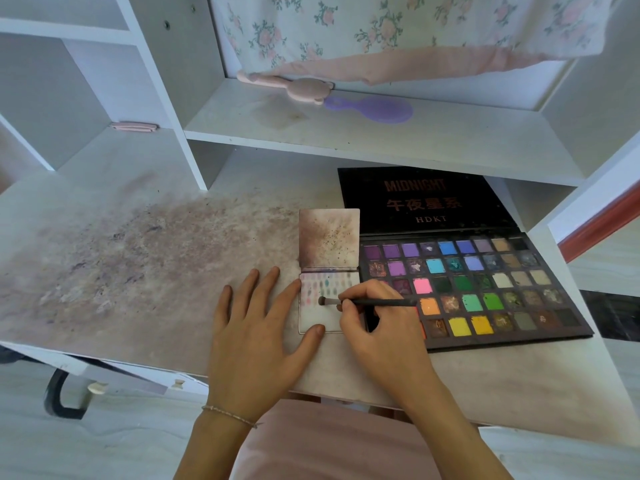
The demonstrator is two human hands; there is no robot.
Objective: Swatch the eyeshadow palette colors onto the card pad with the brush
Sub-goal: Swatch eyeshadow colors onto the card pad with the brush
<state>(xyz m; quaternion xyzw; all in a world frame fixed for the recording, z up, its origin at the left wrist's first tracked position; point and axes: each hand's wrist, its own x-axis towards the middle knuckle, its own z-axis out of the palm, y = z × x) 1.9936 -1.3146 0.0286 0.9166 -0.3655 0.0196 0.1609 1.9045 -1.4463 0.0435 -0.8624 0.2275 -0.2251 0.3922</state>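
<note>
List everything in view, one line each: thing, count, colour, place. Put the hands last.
Eyeshadow palette: one, black case, many-coloured pans, open on desk at right.
Card pad: one, whitish, powder-stained, flipped open left of palette.
Brush: one, black handle, tip on the pad.
Desk: one, white, smudged with powder.
Hairbrush: one, purple, on shelf.
Pink object: one, on shelf beside hairbrush.
Floral cloth: one, white and pink, hanging above shelf.
Left hand: flat, steadying pad.
Right hand: holding brush.
</note>
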